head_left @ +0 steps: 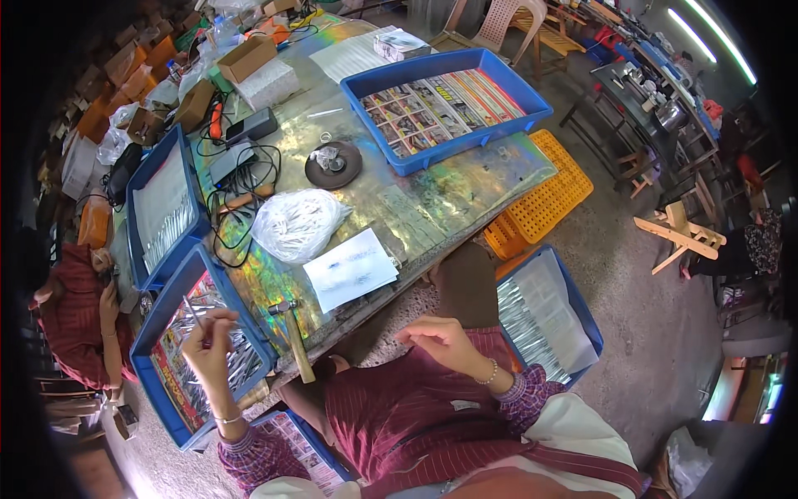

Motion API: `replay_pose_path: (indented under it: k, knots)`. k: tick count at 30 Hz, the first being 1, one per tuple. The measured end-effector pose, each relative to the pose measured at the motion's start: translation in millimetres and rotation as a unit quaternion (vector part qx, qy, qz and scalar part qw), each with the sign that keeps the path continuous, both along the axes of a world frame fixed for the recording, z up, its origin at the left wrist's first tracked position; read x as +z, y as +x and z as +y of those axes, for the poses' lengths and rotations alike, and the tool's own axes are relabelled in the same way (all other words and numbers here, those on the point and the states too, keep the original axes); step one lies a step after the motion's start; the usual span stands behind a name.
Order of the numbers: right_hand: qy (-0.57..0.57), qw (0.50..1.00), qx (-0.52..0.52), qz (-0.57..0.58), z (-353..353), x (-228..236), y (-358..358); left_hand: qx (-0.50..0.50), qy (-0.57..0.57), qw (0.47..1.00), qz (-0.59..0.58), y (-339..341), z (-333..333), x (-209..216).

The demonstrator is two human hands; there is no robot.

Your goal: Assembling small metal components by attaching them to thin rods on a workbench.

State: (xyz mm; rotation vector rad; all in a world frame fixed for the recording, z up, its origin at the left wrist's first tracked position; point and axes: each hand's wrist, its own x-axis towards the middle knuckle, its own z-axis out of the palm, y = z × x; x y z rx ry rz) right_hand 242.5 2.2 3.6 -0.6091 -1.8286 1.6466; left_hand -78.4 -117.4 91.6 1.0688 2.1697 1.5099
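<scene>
My left hand (209, 345) is raised over a blue tray (160, 418) at the lower left. Its fingers pinch a slender metal piece (191, 309) that points up and away. Many similar shiny silver pieces (241, 356) lie loose on printed paper inside that tray. Above my lap, my right hand (445, 343) is apart from everything else, its fingers bent and pressed together. Whether they hold something small cannot be made out. Between the hands, a hammer (297, 341) rests at the table edge, its wooden handle sticking out toward me.
White sheets (351, 270), a plastic bag of slender pieces (299, 224) and a dark round dish (333, 166) sit on the table (432, 195). A large blue tray (407, 164) stands at the back; another (592, 337) is at my right. At far left is another person (79, 324).
</scene>
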Motion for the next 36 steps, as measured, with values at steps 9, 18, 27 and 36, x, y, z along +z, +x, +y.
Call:
replay_pose_path:
  k: [9, 18, 27, 36]
  knots:
    - [-0.54, 0.826, 0.115, 0.109, -10.2, 10.0, -12.0, -0.496, 0.066, 0.817, 0.287, 127.5, 59.2, 4.3]
    - [-0.678, 0.709, 0.04, 0.192, -5.9, -14.6, 5.8, -0.554, 0.034, 0.78, 0.289, 150.3, 66.4, -19.0]
    - [-0.608, 0.78, -0.032, 0.142, -2.7, -14.4, 12.5, -0.439, 0.003, 0.893, 0.094, 119.9, 78.1, -36.0]
    - [-0.445, 0.894, -0.031, 0.049, -12.9, -12.2, 10.9, -0.346, -0.137, 0.902, -0.219, 91.4, 75.1, -37.9]
